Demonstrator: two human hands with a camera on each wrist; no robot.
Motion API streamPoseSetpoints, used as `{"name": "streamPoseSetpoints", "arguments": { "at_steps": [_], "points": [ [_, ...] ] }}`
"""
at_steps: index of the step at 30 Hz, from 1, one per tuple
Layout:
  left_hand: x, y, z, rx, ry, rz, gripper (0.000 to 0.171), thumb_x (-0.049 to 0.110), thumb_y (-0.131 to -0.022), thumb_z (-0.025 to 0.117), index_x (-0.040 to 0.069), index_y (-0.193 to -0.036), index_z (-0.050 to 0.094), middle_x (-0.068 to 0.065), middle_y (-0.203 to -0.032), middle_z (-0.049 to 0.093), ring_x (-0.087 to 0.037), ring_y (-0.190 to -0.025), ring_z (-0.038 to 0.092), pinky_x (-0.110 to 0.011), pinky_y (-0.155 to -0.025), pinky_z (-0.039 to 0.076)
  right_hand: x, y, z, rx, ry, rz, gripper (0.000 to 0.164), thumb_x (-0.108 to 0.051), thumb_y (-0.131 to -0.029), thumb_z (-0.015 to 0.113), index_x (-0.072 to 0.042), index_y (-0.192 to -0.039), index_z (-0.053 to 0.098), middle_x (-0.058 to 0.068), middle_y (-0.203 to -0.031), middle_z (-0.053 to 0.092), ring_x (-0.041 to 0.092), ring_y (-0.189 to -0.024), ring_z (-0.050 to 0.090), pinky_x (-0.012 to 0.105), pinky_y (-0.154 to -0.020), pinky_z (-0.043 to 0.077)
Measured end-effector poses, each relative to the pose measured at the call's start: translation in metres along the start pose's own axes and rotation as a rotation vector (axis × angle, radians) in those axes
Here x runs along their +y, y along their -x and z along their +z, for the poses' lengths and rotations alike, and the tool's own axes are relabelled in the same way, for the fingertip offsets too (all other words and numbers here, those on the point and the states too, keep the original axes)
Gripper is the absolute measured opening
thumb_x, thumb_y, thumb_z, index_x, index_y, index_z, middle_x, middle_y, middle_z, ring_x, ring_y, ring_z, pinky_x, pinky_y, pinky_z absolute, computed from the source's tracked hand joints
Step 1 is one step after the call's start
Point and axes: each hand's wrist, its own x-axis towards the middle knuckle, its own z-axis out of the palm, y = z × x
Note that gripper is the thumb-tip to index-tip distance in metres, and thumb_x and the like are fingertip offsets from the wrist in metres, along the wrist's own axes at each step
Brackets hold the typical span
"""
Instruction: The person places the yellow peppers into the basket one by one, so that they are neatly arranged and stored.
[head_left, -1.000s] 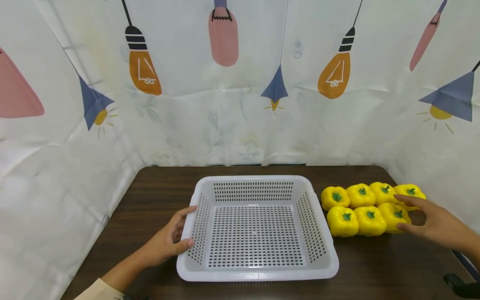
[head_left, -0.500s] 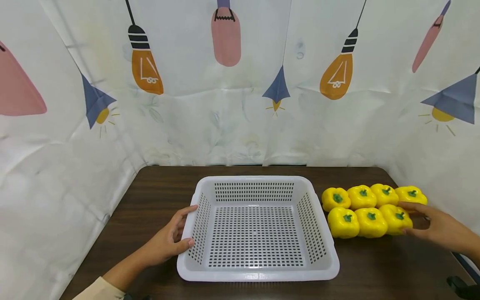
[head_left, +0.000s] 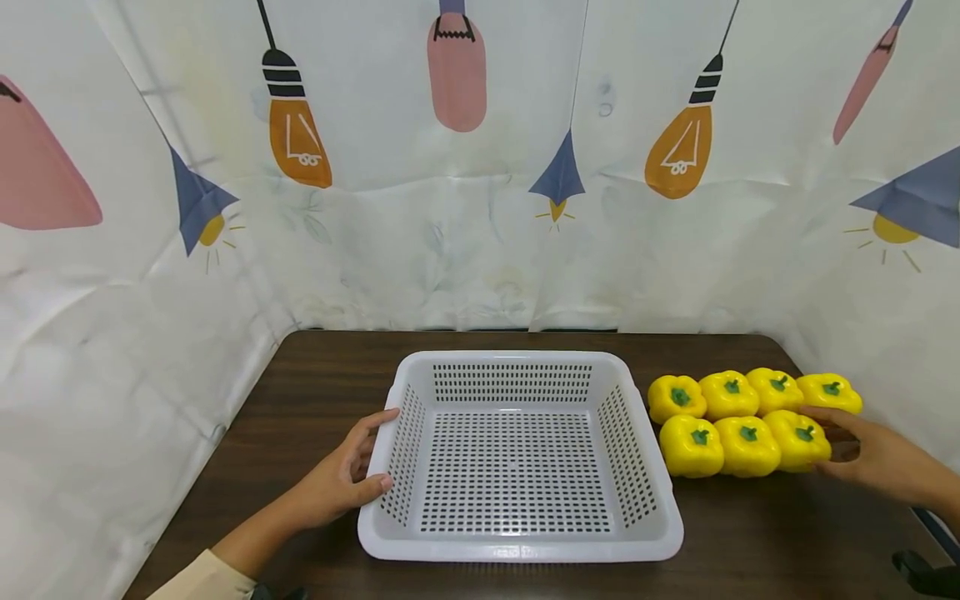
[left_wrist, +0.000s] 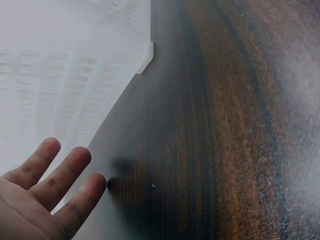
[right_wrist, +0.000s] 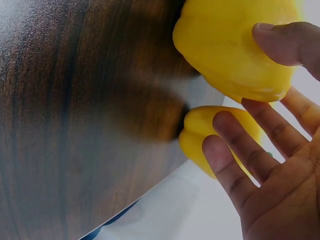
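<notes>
A white perforated plastic basket [head_left: 517, 552] sits in the middle of the table with nothing inside. My left hand [head_left: 341, 479] rests at its left rim, index fingertip and thumb on the edge. Three of its fingers [left_wrist: 75, 205] extend loosely beside the outer wall in the left wrist view. To the right of the basket, yellow bell peppers with green stems stand in two rows. My right hand [head_left: 881, 458] holds the near row's rightmost bell pepper [head_left: 798, 446], thumb in front and index finger behind. Its other fingers [right_wrist: 225, 167] spread loosely beneath.
Several more bell peppers [head_left: 748, 454] stand tightly together on the dark wooden table [head_left: 322, 375]. A white curtain [head_left: 420, 258] printed with lamps surrounds the table at the back and sides. A black object [head_left: 926, 575] lies at the lower right.
My right hand has come down and closed in on the near row's rightmost bell pepper. The left hand stays at the basket rim. The head view has shifted slightly.
</notes>
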Motion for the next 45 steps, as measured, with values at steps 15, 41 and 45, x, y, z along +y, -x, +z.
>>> {"name": "streamPoseSetpoints", "arguments": {
  "at_steps": [15, 41, 45],
  "points": [
    [0.003, -0.001, 0.002, 0.012, 0.013, -0.012, 0.081, 0.0, -0.096, 0.06, 0.013, -0.16, 0.012, -0.039, -0.137, 0.046, -0.033, -0.109, 0.068, -0.04, -0.078, 0.063, -0.008, 0.002, -0.01, 0.058, -0.007, 0.012, 0.084, -0.014, -0.085, 0.084, 0.019, -0.141, 0.032, 0.043, -0.131, 0.043, 0.059, -0.107, 0.056, 0.044, -0.072, 0.062],
    [0.002, 0.0, 0.001, 0.003, 0.009, -0.023, 0.081, 0.002, -0.096, 0.061, 0.011, -0.16, 0.011, -0.038, -0.135, 0.048, -0.032, -0.107, 0.069, -0.039, -0.077, 0.063, -0.034, -0.003, -0.042, 0.273, 0.018, -0.099, 0.075, -0.013, -0.083, 0.086, 0.013, -0.139, 0.043, 0.036, -0.123, 0.051, 0.03, -0.086, 0.065, 0.02, -0.057, 0.053],
    [0.003, 0.0, 0.001, 0.01, -0.004, -0.031, 0.081, 0.003, -0.096, 0.062, 0.012, -0.16, 0.012, -0.037, -0.135, 0.05, -0.031, -0.106, 0.069, -0.038, -0.077, 0.063, -0.043, -0.004, -0.048, 0.256, -0.009, -0.102, 0.076, -0.014, -0.085, 0.085, 0.012, -0.141, 0.041, 0.035, -0.124, 0.051, -0.004, -0.078, 0.059, 0.021, -0.058, 0.055]
  ]
}}
